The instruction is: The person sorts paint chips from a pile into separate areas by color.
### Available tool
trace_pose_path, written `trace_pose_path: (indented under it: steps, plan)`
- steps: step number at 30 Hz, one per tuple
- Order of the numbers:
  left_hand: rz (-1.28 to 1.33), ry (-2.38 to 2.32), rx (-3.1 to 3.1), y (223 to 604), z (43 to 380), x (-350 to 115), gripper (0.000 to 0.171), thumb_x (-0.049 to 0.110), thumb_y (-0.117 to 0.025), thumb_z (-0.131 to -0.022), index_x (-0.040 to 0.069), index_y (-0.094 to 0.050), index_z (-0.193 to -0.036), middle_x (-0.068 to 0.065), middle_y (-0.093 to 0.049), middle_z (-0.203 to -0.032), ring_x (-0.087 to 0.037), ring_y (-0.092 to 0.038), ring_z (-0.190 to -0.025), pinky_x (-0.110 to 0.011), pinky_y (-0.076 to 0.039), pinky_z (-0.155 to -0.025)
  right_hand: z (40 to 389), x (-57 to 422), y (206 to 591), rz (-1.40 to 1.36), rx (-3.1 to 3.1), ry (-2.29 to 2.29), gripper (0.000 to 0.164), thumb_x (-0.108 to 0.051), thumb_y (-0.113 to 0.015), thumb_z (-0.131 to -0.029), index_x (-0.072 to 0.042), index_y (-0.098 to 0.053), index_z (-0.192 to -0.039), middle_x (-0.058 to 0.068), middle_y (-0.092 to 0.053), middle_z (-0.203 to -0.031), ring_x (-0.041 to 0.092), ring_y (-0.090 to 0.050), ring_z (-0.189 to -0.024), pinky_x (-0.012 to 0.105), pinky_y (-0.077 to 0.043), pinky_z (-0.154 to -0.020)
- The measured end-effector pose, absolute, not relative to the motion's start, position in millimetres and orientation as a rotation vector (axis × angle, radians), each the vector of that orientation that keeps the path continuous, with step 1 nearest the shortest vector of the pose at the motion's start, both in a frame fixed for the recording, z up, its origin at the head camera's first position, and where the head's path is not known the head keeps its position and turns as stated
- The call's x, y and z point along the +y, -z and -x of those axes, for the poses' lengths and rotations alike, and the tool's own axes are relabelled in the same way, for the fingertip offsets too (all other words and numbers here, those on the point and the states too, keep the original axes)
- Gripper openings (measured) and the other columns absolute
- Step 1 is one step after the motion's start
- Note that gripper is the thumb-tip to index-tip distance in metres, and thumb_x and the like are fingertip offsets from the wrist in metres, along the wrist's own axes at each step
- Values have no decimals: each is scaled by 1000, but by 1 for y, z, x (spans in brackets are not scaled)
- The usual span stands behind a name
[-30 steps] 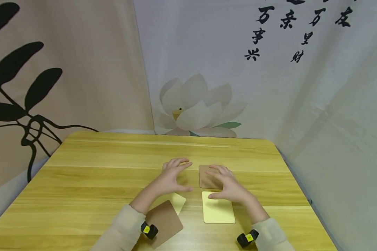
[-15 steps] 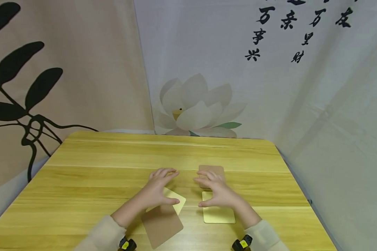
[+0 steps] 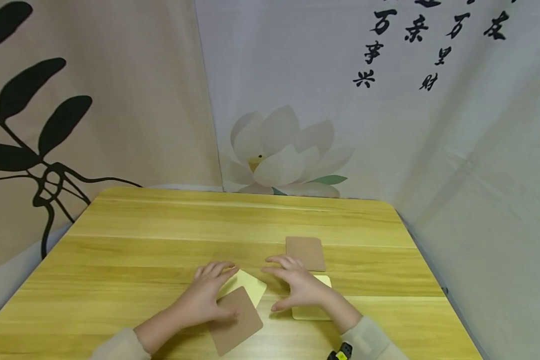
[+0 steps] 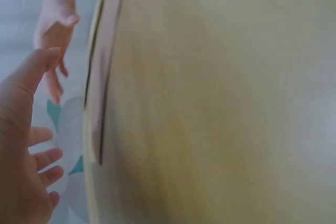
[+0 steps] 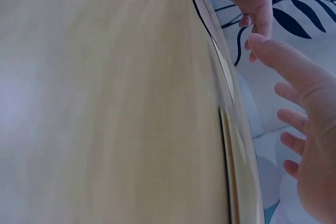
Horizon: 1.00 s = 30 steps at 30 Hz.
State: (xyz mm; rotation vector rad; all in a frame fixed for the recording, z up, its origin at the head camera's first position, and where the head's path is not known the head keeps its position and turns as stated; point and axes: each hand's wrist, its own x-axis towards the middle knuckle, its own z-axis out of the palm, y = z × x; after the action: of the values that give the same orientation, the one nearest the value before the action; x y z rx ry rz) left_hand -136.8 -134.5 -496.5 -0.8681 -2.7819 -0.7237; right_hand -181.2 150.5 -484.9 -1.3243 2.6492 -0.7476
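One wood-grained table [image 3: 153,240] spreads across the head view, its grain running side to side and its far corners rounded. Cream cloth [image 3: 148,90] printed with a black leafy plant [image 3: 22,90] hangs at left; whiter cloth [image 3: 432,130] behind carries a pale lotus [image 3: 288,150] and black brush characters [image 3: 372,52], then runs creased down the right. On the wood, a tan card [image 3: 236,327] overlaps a yellow card [image 3: 249,285], both turned askew; rightward, a second tan card [image 3: 306,252] lies just beyond a second yellow card [image 3: 308,314]. The left hand [image 3: 203,295] hovers at the overlapping pair, the right hand [image 3: 299,285] over the second yellow card; both have fingers loosely spread, thumbs apart, gripping nothing.
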Motion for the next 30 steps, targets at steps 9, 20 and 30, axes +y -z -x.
trace_pose_path:
  steps: [9, 20, 30]
  plan:
    - [770, 679, -2853, 505, 110, -136, 93, 62, -78, -62, 5, -57, -132, -9, -49, -134, -30, -40, -123, -58, -28, -95, 175, 140, 487, 1400, 2637, 665, 91, -52, -81, -67, -18, -46, -143, 5, -34, -149, 21, -26, -135, 58, -25, -103]
    - [653, 647, -2886, 511, 88, -138, 104, 73, -73, -59, 1, -55, -132, -13, -48, -132, -32, -41, -121, -56, -29, -93, 171, 128, 491, 1452, 2609, 511, 92, -62, -75, -67, -23, -44, -144, 2, -35, -149, 21, -26, -136, 52, -26, -105]
    - [690, 596, -2847, 515, 75, -144, 107, 81, -63, -62, -3, -56, -128, -17, -50, -127, -37, -45, -114, -61, -35, -87, 170, 120, 496, 1458, 2553, 479, 91, -63, -73, -69, -25, -42, -145, 0, -30, -152, 23, -22, -138, 54, -23, -107]
